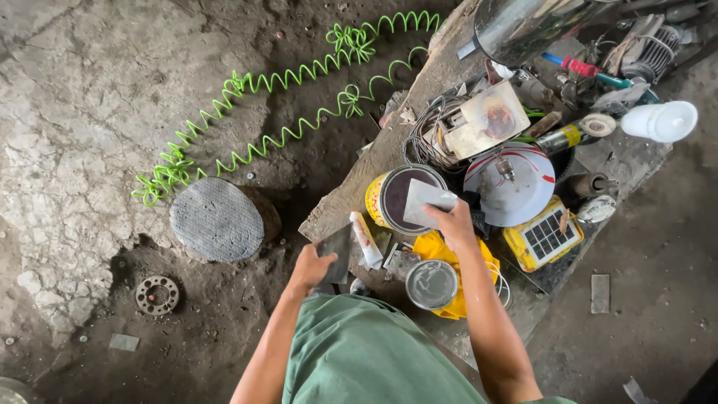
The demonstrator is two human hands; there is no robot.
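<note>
Across the dirt floor [112, 97] a green coiled air hose [277, 112] is lying in loops, beside a round mesh-topped stump [217, 218] and a small metal flange [157, 295]. Along the floor's right side a cluttered wooden surface [351, 194] is running diagonally, carrying a white round lid [516, 187], a yellow solar lamp [542, 238] near its right edge, and a white plastic bottle [660, 120] lying at its far right corner. Near the left edge an open yellow paint can [393, 196] is standing, with a smaller open tin [431, 284] sitting on a yellow cloth [449, 258] toward the near edge. Between them a white tube [366, 239] is lying.

The right hand [453, 223] is gripping a pale flat scraper card [426, 203], holding it over the paint can's mouth. The left hand [313, 268] is closing its grip on a dark flat plate [338, 251], holding it just off the near-left edge, beside the tube.
</note>
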